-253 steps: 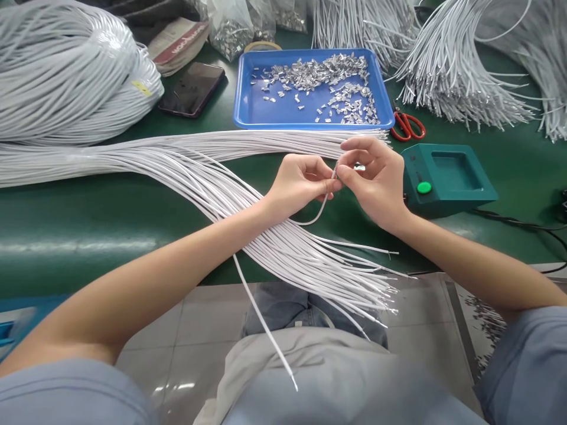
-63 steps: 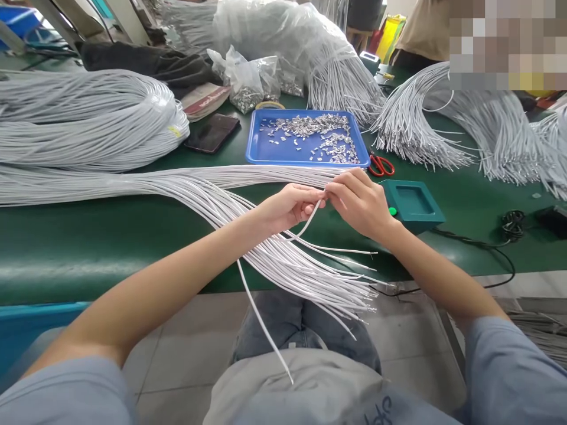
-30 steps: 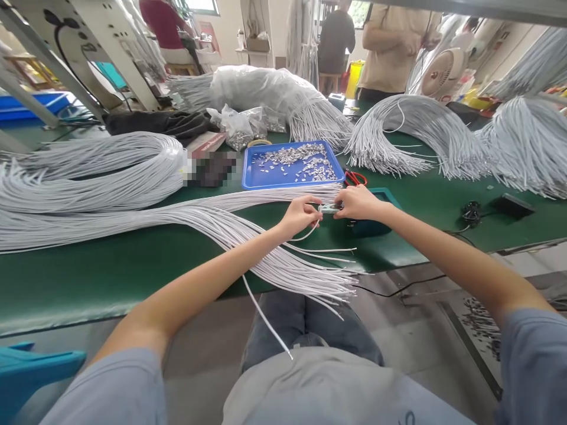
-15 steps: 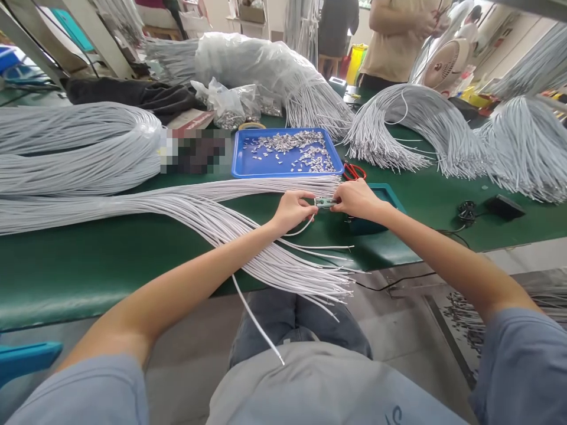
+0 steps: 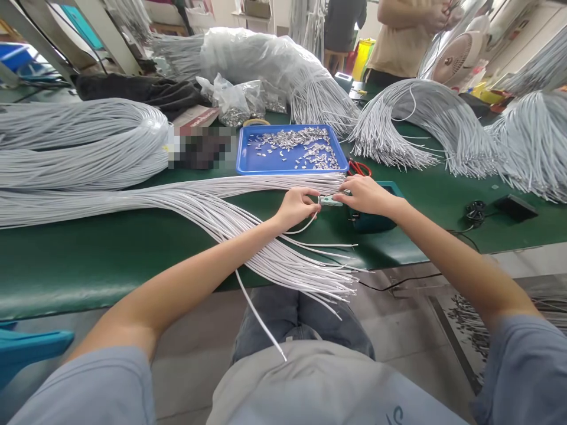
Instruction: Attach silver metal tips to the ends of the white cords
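Note:
My left hand (image 5: 296,208) is closed in a pinch on a thin white cable (image 5: 306,226), close to the cable's end. Between my two hands is a small pale green piece with metal-looking parts (image 5: 329,200); its exact kind cannot be made out. The fingers of my right hand (image 5: 367,195) are closed on its right end. Under my left forearm, a fanned bundle of white cables (image 5: 283,260) spreads toward the table's front edge. A teal box (image 5: 374,221) stands just below and behind my right hand, partly hidden by it.
Beyond my hands, a blue tray (image 5: 257,165) holds many small metal parts. Red-handled scissors or pliers (image 5: 359,167) lie beside it. Coiled grey cables (image 5: 80,141) lie left, more bundles (image 5: 460,118) right. A black adapter (image 5: 516,206) rests at right. Another person (image 5: 401,35) stands across the table.
The view has shifted slightly, so the scene sits a little further right. My right hand has drawn slightly right, and more of the pale green piece shows.

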Demonstrator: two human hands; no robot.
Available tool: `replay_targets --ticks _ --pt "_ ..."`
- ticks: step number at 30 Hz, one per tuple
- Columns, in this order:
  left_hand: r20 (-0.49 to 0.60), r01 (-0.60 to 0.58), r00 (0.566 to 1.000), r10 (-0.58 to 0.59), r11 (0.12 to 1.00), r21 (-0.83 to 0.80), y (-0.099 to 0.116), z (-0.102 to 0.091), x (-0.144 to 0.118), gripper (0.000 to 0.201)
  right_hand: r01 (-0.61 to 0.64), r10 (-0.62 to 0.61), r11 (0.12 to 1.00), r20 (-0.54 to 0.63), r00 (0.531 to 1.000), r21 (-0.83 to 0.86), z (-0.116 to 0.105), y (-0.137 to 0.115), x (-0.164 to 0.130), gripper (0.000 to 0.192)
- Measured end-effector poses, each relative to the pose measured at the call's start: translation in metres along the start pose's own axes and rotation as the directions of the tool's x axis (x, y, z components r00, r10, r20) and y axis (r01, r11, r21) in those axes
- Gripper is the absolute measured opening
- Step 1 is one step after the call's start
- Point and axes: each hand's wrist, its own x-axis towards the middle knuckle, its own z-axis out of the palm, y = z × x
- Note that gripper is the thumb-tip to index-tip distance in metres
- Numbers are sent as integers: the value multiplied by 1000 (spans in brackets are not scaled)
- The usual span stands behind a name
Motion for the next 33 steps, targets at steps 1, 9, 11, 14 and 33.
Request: replay_targets --ticks 1,9,11,14,33 --pt "3 2 1000 -2 1000 -4 0 0 0 29 -15 17 999 -56 998 35 2 2 0 35" --pt "4 10 1000 -10 1000 -2 -4 -4 -6 26 -66 93 989 -215 972 133 14 10 2 41" --pt "-6 -2 1000 2 1000 4 0 -8 -9 26 -56 90 988 -238 967 146 15 10 2 42" --pt "-22 -59 998 60 998 25 12 -10 -16 27 -32 80 985 -280 957 172 15 10 2 41" --pt "156 -239 943 293 274 932 4 -92 -8 15 506 -569 794 118 814 338 25 -81 -10 24"
